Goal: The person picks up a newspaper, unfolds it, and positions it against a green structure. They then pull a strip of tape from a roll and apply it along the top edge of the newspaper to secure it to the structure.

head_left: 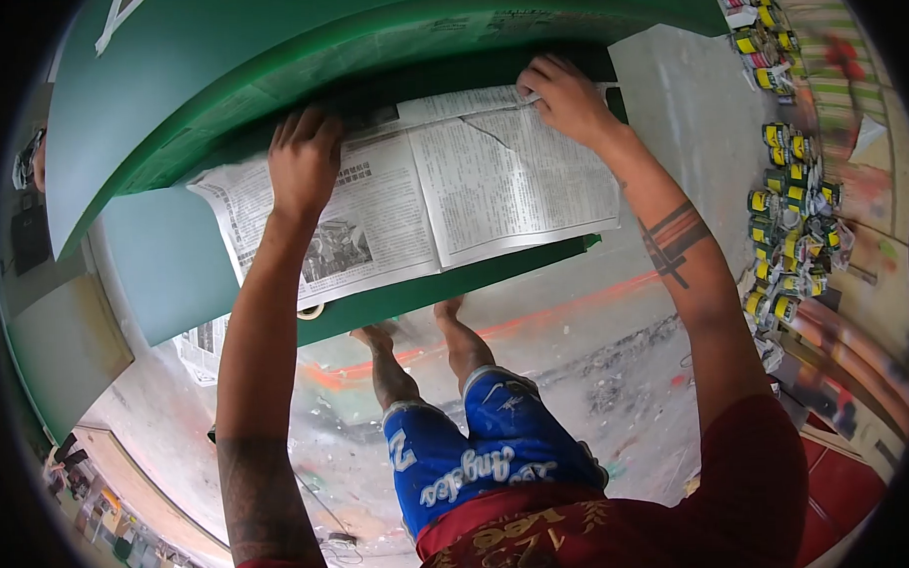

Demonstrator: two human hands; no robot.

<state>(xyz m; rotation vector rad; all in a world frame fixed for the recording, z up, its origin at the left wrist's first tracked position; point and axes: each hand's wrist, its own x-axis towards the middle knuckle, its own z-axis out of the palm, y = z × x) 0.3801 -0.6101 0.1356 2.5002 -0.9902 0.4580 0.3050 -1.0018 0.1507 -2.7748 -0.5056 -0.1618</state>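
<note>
An open newspaper sheet (521,187) hangs in front of me against a green painted piece (415,303), with its top edge folded over. My left hand (307,159) is at the paper's upper left, its fingers curled over the edge and its fingertips hidden. At the upper right, my right hand (568,98) has thumb and fingers closed on the folded top edge. Below the paper's lower left edge, part of a tape roll (311,312) shows.
A large curved green panel (297,79) arches above the newspaper. Many paint cans (797,202) with yellow labels line the right side. Another pale green panel (71,347) leans at the left. The paint-stained floor (536,326) lies below, with a cable near my feet.
</note>
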